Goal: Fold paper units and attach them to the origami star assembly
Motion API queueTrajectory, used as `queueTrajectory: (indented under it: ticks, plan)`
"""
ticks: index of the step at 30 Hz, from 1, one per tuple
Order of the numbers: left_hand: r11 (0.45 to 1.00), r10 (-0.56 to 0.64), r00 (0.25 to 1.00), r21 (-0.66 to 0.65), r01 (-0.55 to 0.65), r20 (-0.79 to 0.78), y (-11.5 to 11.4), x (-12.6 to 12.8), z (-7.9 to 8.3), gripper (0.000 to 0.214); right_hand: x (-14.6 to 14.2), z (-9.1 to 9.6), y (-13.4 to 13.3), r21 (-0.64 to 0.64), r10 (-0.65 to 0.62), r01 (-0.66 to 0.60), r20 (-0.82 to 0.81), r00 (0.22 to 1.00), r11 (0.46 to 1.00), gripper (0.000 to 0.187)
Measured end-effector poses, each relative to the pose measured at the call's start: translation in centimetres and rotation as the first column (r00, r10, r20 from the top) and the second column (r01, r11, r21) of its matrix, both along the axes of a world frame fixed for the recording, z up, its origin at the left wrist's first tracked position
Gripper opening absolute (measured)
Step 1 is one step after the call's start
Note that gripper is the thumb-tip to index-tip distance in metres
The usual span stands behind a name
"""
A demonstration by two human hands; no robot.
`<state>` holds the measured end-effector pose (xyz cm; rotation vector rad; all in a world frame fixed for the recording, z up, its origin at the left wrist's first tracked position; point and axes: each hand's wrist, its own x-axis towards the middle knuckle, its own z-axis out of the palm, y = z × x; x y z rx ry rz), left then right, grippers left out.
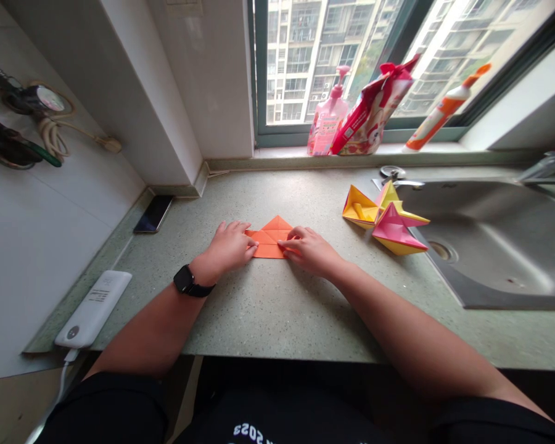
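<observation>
An orange sheet of origami paper [271,250] lies on the speckled counter, partly folded, with a pointed peak at its far side and crease lines across it. My left hand [232,245] grips its left end, thumb and fingers closed on the edge. At the right end, my right hand [311,248] pinches the paper between thumb and fingertips. Both hands cover the paper's outer corners. To the right stand folded paper pieces, yellow [361,208] and pink [396,231], close together beside the sink.
A steel sink [462,296] fills the right side. Along the windowsill stand a pink pump bottle [328,123], a red and white bag [374,114] and an orange-white bottle [437,120]. A phone [153,214] and a cabled white power bank [95,308] lie left.
</observation>
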<state>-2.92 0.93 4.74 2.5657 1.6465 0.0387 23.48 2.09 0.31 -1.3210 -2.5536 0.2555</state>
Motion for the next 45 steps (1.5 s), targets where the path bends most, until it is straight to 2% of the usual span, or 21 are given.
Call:
queueTrajectory:
  ticks: [5,10,13,17,19,20,23,26,32,37,42,45]
  plan:
    - [0.995,0.075,0.997,-0.063,-0.076,-0.011,0.3,-0.9,0.5,0.030,0.0,0.1,0.0,-0.012,0.003,-0.003,-0.004,1.000,1.000,0.024]
    - [0.993,0.081,0.996,-0.078,-0.083,-0.035,0.5,-1.8,0.6,0.028,0.3,0.4,0.1,-0.034,0.041,-0.042,-0.019,0.999,0.999,0.023]
    - [0.998,0.060,0.997,0.006,-0.060,-0.039,0.8,-2.3,0.3,0.025,0.4,0.4,0.1,-0.039,0.046,-0.047,-0.026,0.999,0.998,0.023]
    - [0.969,0.086,0.995,0.229,-0.096,0.054,1.2,-2.1,0.0,0.027,0.3,0.3,0.1,-0.031,0.036,-0.037,-0.028,0.999,0.999,0.023]
    - [0.957,0.020,0.991,0.284,-0.057,0.131,1.1,-1.3,-0.3,0.026,0.2,0.2,0.1,-0.029,0.034,-0.034,-0.020,0.999,0.999,0.023]
    - [0.958,-0.051,0.985,0.286,0.003,0.162,1.0,-0.8,-0.5,0.024,0.2,0.3,0.0,-0.028,0.032,-0.032,-0.014,0.999,0.999,0.023]
    - [0.940,-0.311,0.928,0.214,0.268,0.206,0.4,0.7,-1.3,0.019,0.1,0.5,-0.2,-0.030,0.025,-0.025,0.006,1.000,0.999,0.023]
    - [0.912,-0.409,0.892,0.113,0.393,0.191,0.1,1.4,-1.9,0.018,-0.1,1.2,-0.5,-0.053,0.008,-0.005,0.044,0.999,0.999,0.024]
    - [0.928,-0.372,0.906,0.044,0.371,0.202,0.3,1.1,-1.8,0.018,-0.2,3.2,-0.9,-0.103,-0.095,0.113,0.171,0.981,0.988,0.030]
    - [0.930,-0.364,0.910,0.025,0.367,0.197,0.3,1.0,-1.6,0.018,1.5,4.7,-0.6,-0.112,-0.143,0.187,0.320,0.937,0.976,0.033]
    - [0.935,-0.349,0.910,0.023,0.353,0.225,0.2,0.9,-1.5,0.019,4.4,4.7,0.0,-0.119,-0.161,0.216,0.357,0.920,0.969,0.033]
    - [0.936,-0.344,0.908,0.018,0.350,0.237,0.3,0.8,-1.5,0.019,5.5,4.3,0.4,-0.093,-0.281,0.334,0.359,0.890,0.938,0.030]
